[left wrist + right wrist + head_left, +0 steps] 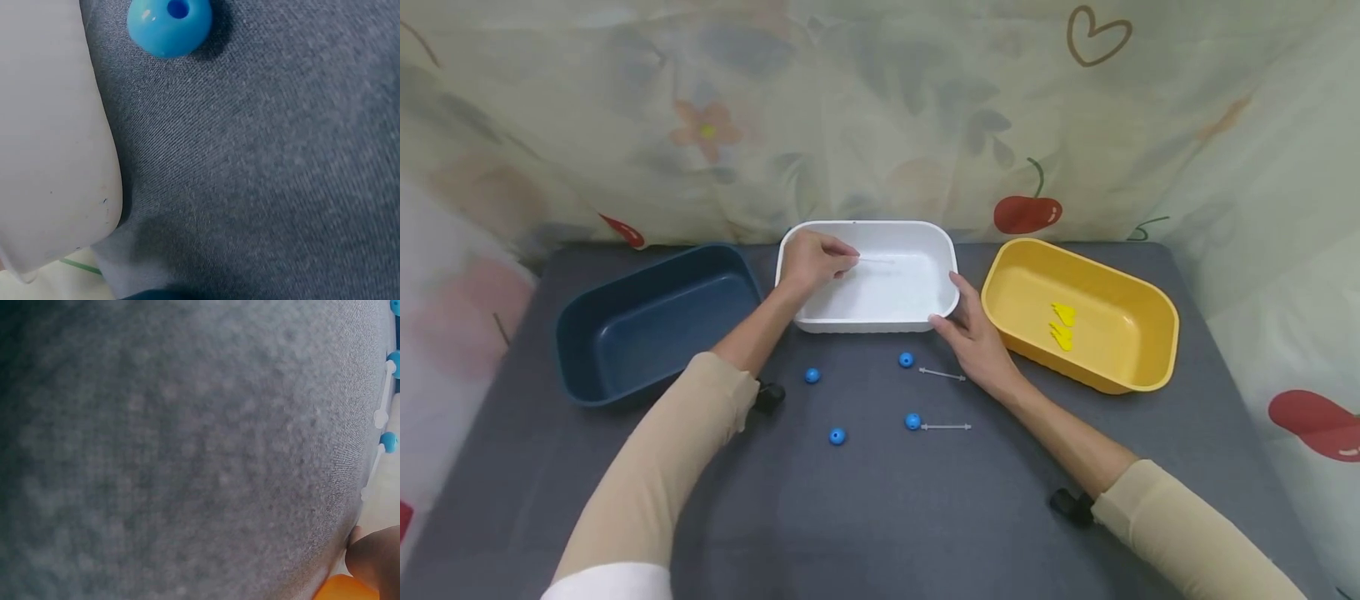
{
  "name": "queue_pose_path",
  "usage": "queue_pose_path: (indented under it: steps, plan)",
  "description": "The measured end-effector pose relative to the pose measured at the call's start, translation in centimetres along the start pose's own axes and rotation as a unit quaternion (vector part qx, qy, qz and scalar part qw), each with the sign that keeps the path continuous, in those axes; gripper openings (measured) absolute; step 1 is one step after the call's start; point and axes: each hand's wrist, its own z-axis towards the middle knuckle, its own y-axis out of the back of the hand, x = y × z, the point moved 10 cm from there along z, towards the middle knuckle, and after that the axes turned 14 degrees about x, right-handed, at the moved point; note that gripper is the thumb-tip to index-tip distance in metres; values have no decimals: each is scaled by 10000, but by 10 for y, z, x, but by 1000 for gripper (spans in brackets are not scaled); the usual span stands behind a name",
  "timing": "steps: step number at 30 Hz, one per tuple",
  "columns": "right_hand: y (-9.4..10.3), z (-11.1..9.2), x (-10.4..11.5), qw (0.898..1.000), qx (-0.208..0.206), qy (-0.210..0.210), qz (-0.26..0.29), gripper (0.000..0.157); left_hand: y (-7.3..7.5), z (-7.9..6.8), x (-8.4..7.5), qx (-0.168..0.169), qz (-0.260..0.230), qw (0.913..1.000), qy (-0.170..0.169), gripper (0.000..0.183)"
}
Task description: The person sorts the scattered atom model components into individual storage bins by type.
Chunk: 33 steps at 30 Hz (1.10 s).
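Over the left part of a white plastic bin point(868, 327), my left hand point(815, 262) pinches a thin white rod point(877, 261) between thumb and fingertips. The rod points right across the bin's inside. At the bin's front right corner my right hand point(981, 342) holds the rim, thumb in front and fingers along the side. Nearby on the table lie several blue beads with holes, one of them a bead point(906, 360) just in front of the bin. Two more white rods, a tilted rod point(942, 374) and a level rod point(946, 427), lie near the right forearm.
A dark blue bin point(587, 317) stands at the left, its inside partly behind the left arm. To the right is a yellow bin point(1150, 333) with small yellow pieces point(1063, 314) in it. A patterned cloth point(865, 125) hangs behind the grey table point(850, 517).
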Motion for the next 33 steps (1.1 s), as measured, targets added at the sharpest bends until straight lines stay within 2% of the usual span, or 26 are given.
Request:
queue_pose_path:
  steps: [13,17,23,33]
  plan:
    - [0,0,-1,10000,-11,-69,-1,75,-3,3,8,-55,330,9991,251,12]
    - [-1,-1,5,10000,33,-32,79,74,-5,4,11,43,430,9984,366,12]
    - [0,0,2,10000,-20,24,84,73,-12,3,13,302,401,9970,595,13]
    - [-1,-2,1,10000,-14,51,8,74,-14,0,13,294,431,9965,651,14]
